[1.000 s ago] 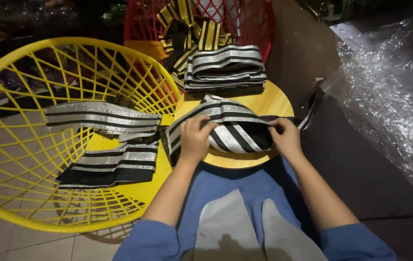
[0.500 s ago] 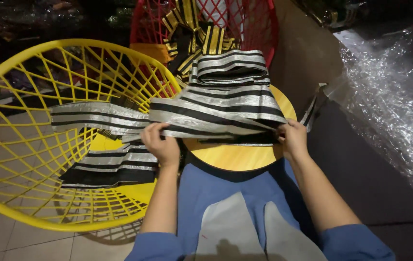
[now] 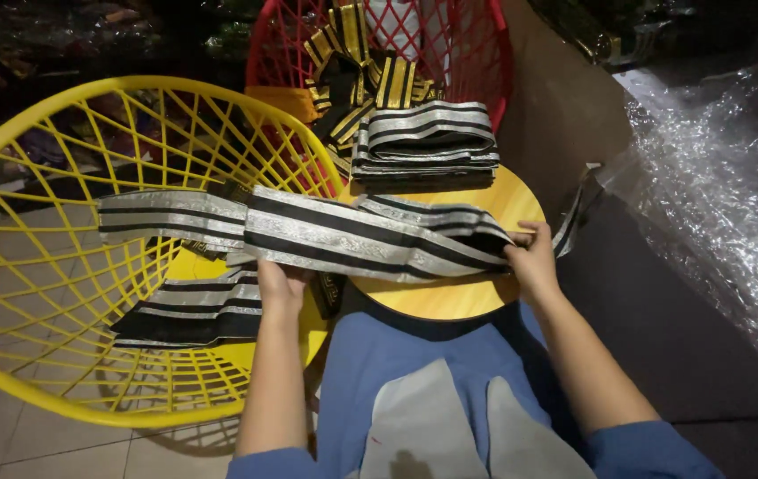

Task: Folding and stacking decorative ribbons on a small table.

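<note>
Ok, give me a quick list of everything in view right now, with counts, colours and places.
striped band: one, silver and black, stretched between both hands over the stool
folded bands: one stack, silver and black, far edge of stool
gold bands: a bunch, gold and black, in red basket
yellow basket: one, left, holds silver-black bands
red basket: one, top centre
round stool: one, yellow
plastic wrap: clear, right
left hand: grips band
right hand: grips band

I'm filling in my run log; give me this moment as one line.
left hand: holds silver-black striped band | right hand: pinches its other end | under it: round wooden board | left: yellow basket
</note>
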